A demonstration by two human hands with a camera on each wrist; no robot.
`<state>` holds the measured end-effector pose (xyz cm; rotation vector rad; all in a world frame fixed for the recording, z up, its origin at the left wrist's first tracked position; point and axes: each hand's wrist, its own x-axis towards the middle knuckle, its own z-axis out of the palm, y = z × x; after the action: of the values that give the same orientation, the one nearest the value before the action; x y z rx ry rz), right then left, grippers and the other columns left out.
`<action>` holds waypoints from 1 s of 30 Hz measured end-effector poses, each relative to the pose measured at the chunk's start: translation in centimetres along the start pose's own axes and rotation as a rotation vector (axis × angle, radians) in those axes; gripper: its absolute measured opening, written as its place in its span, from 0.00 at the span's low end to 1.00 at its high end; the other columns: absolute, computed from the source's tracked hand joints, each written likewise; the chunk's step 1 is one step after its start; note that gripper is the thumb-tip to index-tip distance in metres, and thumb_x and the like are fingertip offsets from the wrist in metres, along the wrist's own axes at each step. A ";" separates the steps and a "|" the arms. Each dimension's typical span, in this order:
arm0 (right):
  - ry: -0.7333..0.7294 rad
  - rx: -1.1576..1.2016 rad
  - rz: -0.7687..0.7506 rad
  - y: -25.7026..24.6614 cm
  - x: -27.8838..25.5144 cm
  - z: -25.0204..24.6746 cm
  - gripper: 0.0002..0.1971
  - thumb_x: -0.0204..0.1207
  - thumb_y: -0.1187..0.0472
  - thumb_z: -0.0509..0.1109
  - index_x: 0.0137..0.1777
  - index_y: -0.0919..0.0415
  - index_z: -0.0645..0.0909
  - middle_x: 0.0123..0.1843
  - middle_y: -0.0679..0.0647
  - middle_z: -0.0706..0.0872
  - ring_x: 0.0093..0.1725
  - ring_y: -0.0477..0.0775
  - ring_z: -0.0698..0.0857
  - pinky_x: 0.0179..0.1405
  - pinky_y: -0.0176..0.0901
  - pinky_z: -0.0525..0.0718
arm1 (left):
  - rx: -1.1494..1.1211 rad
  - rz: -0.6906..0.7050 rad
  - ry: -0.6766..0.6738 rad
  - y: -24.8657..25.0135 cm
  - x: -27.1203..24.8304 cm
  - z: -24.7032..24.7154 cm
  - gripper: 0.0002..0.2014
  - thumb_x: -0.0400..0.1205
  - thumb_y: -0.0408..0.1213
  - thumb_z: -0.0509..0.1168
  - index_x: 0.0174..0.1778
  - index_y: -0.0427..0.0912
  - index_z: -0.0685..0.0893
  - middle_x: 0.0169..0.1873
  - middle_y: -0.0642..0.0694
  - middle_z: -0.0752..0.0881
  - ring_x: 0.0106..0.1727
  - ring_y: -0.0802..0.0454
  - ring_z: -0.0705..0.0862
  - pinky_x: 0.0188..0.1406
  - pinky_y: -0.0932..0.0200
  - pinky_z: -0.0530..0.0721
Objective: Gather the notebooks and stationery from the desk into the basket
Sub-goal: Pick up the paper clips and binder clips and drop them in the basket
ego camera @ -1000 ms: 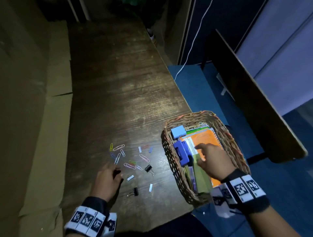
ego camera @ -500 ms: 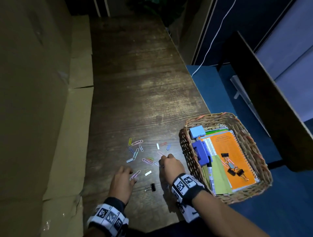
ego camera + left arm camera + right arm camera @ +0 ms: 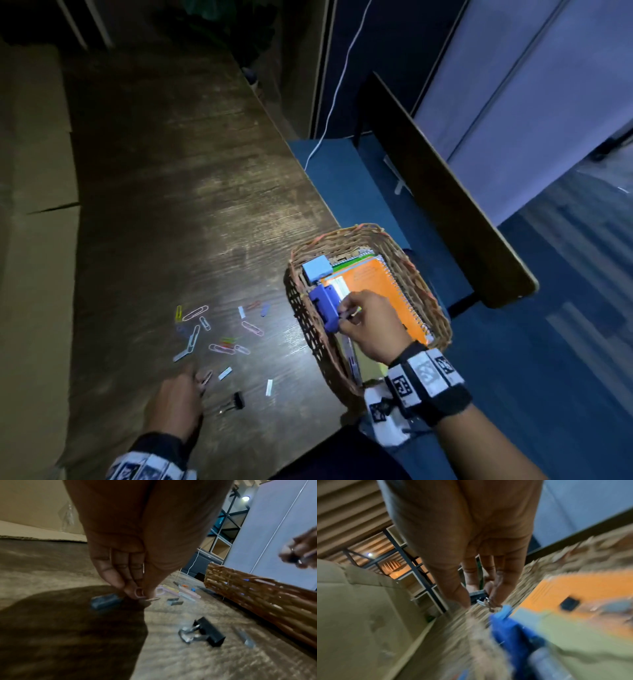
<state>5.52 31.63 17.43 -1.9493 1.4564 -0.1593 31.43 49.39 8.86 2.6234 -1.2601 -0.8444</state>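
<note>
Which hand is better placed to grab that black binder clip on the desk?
Left. The left hand rests right beside the binder clip, while the right hand is busy over the basket.

Motion blur smears the right wrist view's basket (image 3: 573,555) contents.

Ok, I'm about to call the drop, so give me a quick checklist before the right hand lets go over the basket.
1. Right hand over the basket interior: ok.
2. It pinches the held binder clip: ok.
3. Orange notebook lies in the basket: ok.
4. Left hand pinches a pink paper clip: ok.
5. Desk free of stationery: not ok; loose paper clips and a second binder clip lie there.
</note>
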 end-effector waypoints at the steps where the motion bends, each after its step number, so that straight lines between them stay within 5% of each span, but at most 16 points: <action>1: 0.028 -0.046 0.035 1.5 0.2 -1.1 0.05 0.61 0.63 0.70 0.36 0.52 0.82 0.40 0.53 0.88 0.35 0.53 0.84 0.40 0.43 0.82 | -0.039 0.027 0.008 0.9 -0.4 -0.6 0.02 0.78 0.35 0.65 0.40 0.45 0.79 0.35 0.41 0.90 0.41 0.39 0.88 0.37 0.49 0.85; 7: -0.034 -0.213 0.161 7.3 0.7 -4.3 0.11 0.70 0.59 0.73 0.52 0.53 0.87 0.51 0.55 0.90 0.54 0.57 0.86 0.53 0.45 0.81 | -0.317 0.270 -0.009 10.3 -2.4 -2.9 0.07 0.79 0.31 0.67 0.35 0.43 0.85 0.31 0.44 0.89 0.31 0.53 0.84 0.28 0.72 0.75; 12: 0.066 -0.145 0.213 9.9 0.2 -6.9 0.15 0.69 0.56 0.73 0.56 0.48 0.85 0.57 0.54 0.88 0.57 0.58 0.85 0.58 0.49 0.82 | -0.527 0.360 -0.176 18.8 -3.2 -1.1 0.10 0.81 0.26 0.62 0.36 0.41 0.82 0.27 0.46 0.87 0.25 0.61 0.84 0.26 0.76 0.77; 17: 0.129 -0.142 0.165 11.2 -1.8 -9.0 0.13 0.71 0.58 0.71 0.56 0.52 0.84 0.52 0.55 0.90 0.53 0.60 0.87 0.51 0.48 0.83 | -0.583 0.344 -0.294 24.7 -2.2 2.0 0.09 0.81 0.27 0.61 0.38 0.33 0.85 0.29 0.41 0.86 0.28 0.50 0.85 0.38 0.46 0.91; 19: 0.101 -0.138 0.134 11.0 -2.7 -8.9 0.13 0.71 0.58 0.72 0.56 0.51 0.84 0.52 0.54 0.90 0.53 0.59 0.86 0.49 0.46 0.81 | -0.488 0.376 -0.292 25.7 -1.9 2.3 0.10 0.83 0.35 0.61 0.47 0.35 0.87 0.38 0.36 0.90 0.37 0.48 0.87 0.46 0.48 0.89; 23: 0.058 -0.115 -0.036 9.1 -3.8 -8.4 0.13 0.70 0.60 0.74 0.55 0.52 0.85 0.49 0.51 0.89 0.42 0.50 0.87 0.48 0.46 0.83 | -0.508 0.365 -0.135 22.2 -1.7 0.7 0.18 0.82 0.48 0.60 0.62 0.45 0.84 0.56 0.49 0.89 0.57 0.54 0.86 0.61 0.54 0.83; 26: -0.050 -0.076 -0.229 6.0 -4.3 -7.3 0.14 0.70 0.64 0.74 0.55 0.52 0.85 0.45 0.45 0.85 0.38 0.44 0.86 0.49 0.49 0.87 | -0.690 0.176 -0.005 14.5 -2.8 -0.7 0.13 0.80 0.44 0.66 0.57 0.46 0.86 0.53 0.52 0.89 0.55 0.57 0.87 0.58 0.54 0.85; 30: -0.281 -0.162 -0.478 0.0 -4.6 -3.5 0.14 0.70 0.61 0.68 0.54 0.50 0.86 0.48 0.47 0.85 0.45 0.51 0.85 0.48 0.45 0.85 | -0.517 -0.131 0.191 1.9 -6.3 -0.2 0.07 0.75 0.38 0.72 0.48 0.42 0.88 0.44 0.41 0.91 0.50 0.43 0.89 0.46 0.55 0.83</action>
<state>2.20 34.10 21.43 -2.3176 0.8295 0.0226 27.07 52.82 12.45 2.3121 -0.7090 -0.7856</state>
